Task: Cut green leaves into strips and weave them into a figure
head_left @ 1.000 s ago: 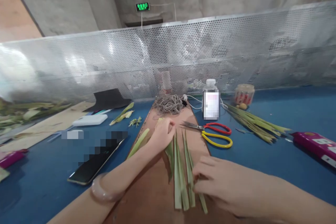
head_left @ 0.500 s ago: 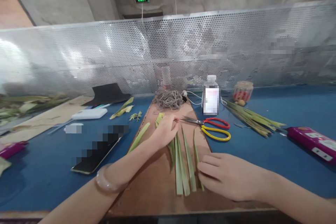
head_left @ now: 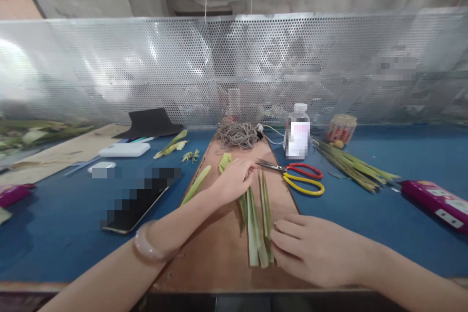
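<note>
Several long, flat green leaf strips (head_left: 253, 234) lie side by side, lengthwise, on a brown board. My left hand (head_left: 236, 180) bends over their far ends, fingers closed together on them; what its fingertips pinch is partly hidden. A pale bracelet circles that wrist. At the strips' right edge my right hand (head_left: 310, 248) has its fingers curled on the outermost strip near its lower end; the thumb is hidden. Just beyond the left fingertips lie scissors (head_left: 303, 178) with one red and one yellow handle, blades pointing left. Another leaf piece (head_left: 197, 185) lies left of my left hand.
Grey cord (head_left: 237, 135) is heaped at the far end of the board (head_left: 204, 263). A bottle (head_left: 298, 131), a jar (head_left: 341, 129), a leaf bundle (head_left: 358, 168) and a purple packet (head_left: 435, 202) stand or lie right. A black phone (head_left: 142, 204) lies left. Perforated metal (head_left: 234, 58) closes the back.
My right hand has moved slightly left, bringing the right-hand strips closer to the others. My left hand stays over the far ends. The camera view has shifted a little.
</note>
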Available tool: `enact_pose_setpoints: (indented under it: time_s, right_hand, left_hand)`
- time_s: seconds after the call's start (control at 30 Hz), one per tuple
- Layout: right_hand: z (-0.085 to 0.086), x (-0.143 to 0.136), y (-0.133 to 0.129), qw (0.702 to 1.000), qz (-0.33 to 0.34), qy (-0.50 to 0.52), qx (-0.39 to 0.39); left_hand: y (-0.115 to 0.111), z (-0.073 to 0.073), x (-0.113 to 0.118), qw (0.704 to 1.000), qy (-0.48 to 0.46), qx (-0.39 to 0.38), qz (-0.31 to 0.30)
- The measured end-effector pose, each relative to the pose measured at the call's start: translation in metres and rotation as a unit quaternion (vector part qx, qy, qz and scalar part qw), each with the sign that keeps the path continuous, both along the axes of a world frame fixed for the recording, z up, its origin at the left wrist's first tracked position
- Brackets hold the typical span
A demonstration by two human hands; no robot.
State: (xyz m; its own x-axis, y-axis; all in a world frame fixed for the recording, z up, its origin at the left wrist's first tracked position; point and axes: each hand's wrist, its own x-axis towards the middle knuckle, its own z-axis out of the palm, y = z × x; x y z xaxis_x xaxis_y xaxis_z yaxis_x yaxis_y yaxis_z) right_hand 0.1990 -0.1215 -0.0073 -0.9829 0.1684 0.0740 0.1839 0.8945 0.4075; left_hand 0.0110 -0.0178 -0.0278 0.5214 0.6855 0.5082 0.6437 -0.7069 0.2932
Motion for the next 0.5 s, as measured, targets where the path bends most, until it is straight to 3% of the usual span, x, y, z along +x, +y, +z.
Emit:
enact_pose_setpoints:
  time_s: [0.23, 0.5]
  right_hand:
    - [0.0013, -0.0010, 0.0044, 0.997, -0.026, 0.032, -0.058]
    - [-0.0044, 0.0044, 0.0042, 0.993, -0.036, 0.081, -0.078]
  left_hand:
    - [0.0002, -0.0017, -0.0006, 1.000, 0.015, -0.006, -0.013]
    - [-0.0006, -0.0009, -0.0006, 0.993, 0.075, 0.000, -0.092]
